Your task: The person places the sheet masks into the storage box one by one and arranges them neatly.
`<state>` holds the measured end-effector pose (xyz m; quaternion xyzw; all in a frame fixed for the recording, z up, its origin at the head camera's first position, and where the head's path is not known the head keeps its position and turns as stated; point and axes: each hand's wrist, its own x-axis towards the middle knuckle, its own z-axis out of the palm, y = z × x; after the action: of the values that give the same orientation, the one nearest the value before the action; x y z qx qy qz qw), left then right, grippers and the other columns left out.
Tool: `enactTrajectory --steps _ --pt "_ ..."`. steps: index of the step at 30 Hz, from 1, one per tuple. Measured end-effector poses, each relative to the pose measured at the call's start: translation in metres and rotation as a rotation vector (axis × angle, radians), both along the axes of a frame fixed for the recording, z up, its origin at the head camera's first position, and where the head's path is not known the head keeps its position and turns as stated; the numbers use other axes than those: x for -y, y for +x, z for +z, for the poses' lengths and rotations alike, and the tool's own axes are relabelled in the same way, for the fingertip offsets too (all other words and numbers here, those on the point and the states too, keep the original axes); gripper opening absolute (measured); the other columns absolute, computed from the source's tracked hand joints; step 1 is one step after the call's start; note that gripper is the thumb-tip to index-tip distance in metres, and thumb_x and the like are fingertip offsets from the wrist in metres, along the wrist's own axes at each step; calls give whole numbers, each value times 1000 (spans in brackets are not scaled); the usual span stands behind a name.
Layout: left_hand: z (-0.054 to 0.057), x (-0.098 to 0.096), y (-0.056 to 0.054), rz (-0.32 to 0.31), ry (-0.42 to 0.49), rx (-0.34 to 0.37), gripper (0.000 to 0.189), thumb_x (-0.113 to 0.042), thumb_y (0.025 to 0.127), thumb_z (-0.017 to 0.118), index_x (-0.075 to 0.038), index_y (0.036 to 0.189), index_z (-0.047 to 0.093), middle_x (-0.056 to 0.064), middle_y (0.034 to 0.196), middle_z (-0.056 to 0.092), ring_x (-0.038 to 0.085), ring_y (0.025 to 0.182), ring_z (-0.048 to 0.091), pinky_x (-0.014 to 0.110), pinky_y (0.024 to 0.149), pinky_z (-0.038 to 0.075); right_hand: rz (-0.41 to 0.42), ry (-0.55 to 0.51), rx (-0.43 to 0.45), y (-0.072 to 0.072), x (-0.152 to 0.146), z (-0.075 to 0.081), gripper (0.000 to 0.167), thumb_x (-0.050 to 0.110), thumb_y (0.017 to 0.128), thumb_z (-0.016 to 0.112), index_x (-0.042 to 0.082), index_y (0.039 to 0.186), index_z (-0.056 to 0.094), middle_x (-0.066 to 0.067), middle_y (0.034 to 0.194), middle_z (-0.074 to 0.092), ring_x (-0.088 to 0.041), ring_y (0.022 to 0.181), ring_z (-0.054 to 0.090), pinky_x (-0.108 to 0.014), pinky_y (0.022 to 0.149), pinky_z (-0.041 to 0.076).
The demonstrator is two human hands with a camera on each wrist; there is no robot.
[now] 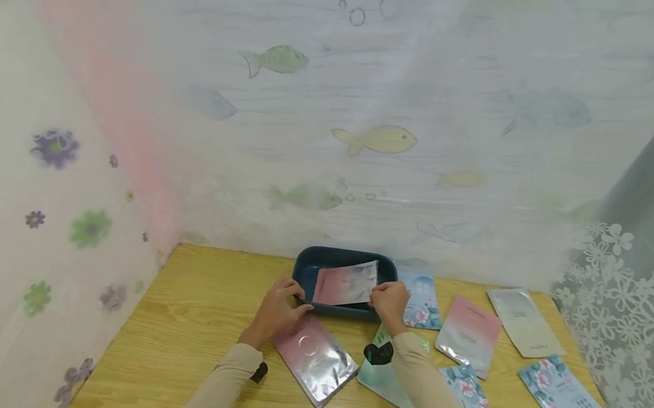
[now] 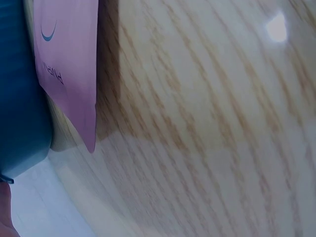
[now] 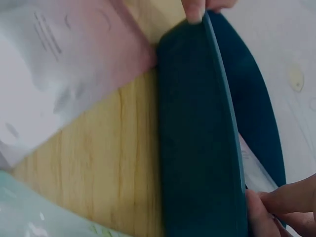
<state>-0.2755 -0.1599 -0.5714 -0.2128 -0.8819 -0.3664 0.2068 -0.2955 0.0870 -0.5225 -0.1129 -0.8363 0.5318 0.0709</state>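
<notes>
A dark blue plastic bin (image 1: 340, 312) stands against the back curtain. My left hand (image 1: 276, 307) grips its front left rim; in the right wrist view the thumb (image 3: 195, 14) lies over the outer wall. My right hand (image 1: 390, 303) pinches the right end of a pink-and-silver face mask packet (image 1: 347, 284), which lies slanted inside the bin. In the right wrist view only a pale strip of this packet (image 3: 254, 165) shows past the rim. Below my left hand, another pink-and-silver packet (image 1: 318, 361) lies on the table, seen also as a pink corner (image 2: 74, 84) in the left wrist view.
Under my right forearm lies a green packet (image 1: 384, 380), partly hidden, with a blue floral packet (image 1: 469, 395) beside it. More packets spread to the right: blue floral (image 1: 422, 299), pink (image 1: 469, 333), pale yellow-silver (image 1: 525, 321) and blue (image 1: 570, 405). Patterned curtains (image 1: 366, 188) surround the wooden table (image 1: 187, 323).
</notes>
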Motion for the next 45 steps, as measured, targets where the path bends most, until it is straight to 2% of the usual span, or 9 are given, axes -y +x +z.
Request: enactTrajectory --steps 6,9,12,14,18,26,29,35,45 --pt "-2 -1 0 -1 -9 -26 24 -18 73 83 -3 82 66 0 91 55 19 91 52 38 81 48 26 164 -24 -4 -6 -1 14 -9 75 57 -8 73 71 -15 65 65 -39 77 61 -53 82 47" --pt "-1 -1 0 -2 -13 -26 24 -19 74 82 -3 82 66 0 91 55 18 91 52 38 82 48 58 247 -65 -4 -6 0 20 -10 72 57 -2 56 66 -7 50 57 -33 62 57 -58 91 40" --pt "-1 -1 -1 -1 -14 -15 25 -20 74 82 -3 83 66 0 91 55 18 91 52 38 82 48 115 315 -87 -3 -5 1 37 -12 70 55 9 42 46 4 40 35 -15 42 32 -40 64 45" --pt "-1 0 -1 -3 -9 -5 25 -20 74 82 -3 83 66 0 91 55 18 92 52 38 83 48 159 335 -109 -2 -4 2 46 -15 69 53 16 41 34 8 42 21 -10 44 16 -31 48 28" --pt "-2 0 -1 -7 -8 5 24 -19 75 82 -3 83 66 1 91 54 18 92 51 38 83 48 224 414 -205 1 -4 4 51 -19 67 49 19 49 19 8 50 9 -9 51 6 -26 47 12" --pt "0 0 -1 -13 -16 -19 23 -18 75 81 -3 83 66 1 92 54 18 91 51 37 82 48 204 534 -217 -3 -5 10 48 -17 68 52 16 59 19 5 58 9 -12 55 8 -29 49 13" --pt "0 1 -2 -16 -23 -17 23 -18 75 81 -3 83 66 0 92 54 18 90 51 37 82 48 266 537 -214 -4 -10 13 30 -15 68 54 9 57 39 4 55 20 -11 51 14 -27 47 16" --pt "-1 2 -4 -28 -32 -51 23 -17 73 83 -4 81 66 0 89 54 18 88 51 35 80 48 436 442 -220 -1 -29 20 12 -5 75 67 -3 87 68 -9 72 60 -20 63 53 -36 58 46" --pt "0 2 -6 -39 -53 -61 23 -18 73 83 -5 80 65 -1 88 53 17 88 50 34 80 48 562 293 -154 12 -54 28 21 -2 75 73 -7 94 67 -20 86 64 -25 74 62 -37 67 52"
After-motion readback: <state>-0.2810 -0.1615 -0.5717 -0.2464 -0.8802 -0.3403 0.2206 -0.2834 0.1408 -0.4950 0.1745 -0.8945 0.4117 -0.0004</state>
